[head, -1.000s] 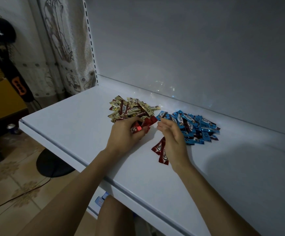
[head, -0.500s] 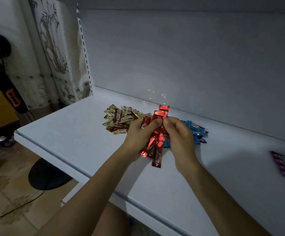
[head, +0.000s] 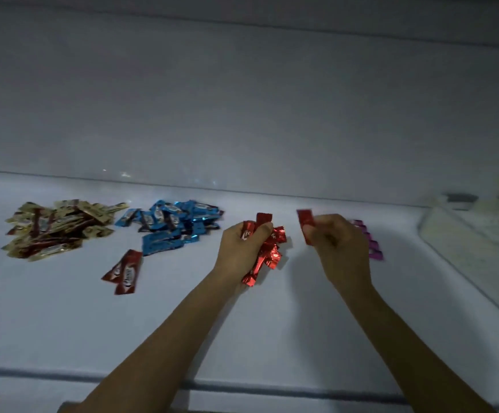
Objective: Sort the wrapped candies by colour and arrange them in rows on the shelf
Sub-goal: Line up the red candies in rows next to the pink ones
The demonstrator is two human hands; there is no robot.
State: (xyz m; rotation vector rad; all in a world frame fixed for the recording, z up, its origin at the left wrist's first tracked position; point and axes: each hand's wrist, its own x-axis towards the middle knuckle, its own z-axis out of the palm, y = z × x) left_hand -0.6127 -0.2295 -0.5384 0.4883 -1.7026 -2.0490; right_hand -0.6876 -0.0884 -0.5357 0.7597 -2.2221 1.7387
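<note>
My left hand [head: 241, 253] is curled round a bunch of red candies [head: 270, 253], thumb on top, and it hovers low over the shelf [head: 272, 329], just right of the blue heap [head: 176, 226]. My right hand [head: 342, 248] is farther right of that heap, and its fingertips pinch a single red candy [head: 305, 221] that stands nearly upright. The two hands are apart, with bare shelf between them.

Left of the blue heap lies the gold heap [head: 57, 228], almost touching it. In front of the blue heap two loose red candies [head: 123, 272] lie side by side. A purple row [head: 373, 248] sits far right of the heap, partly hidden behind my right hand. Beyond it is a white tray [head: 465, 242].

The back panel [head: 242, 114] rises just behind the blue heap. Open shelf runs from the heap forward to the front edge under my forearms.
</note>
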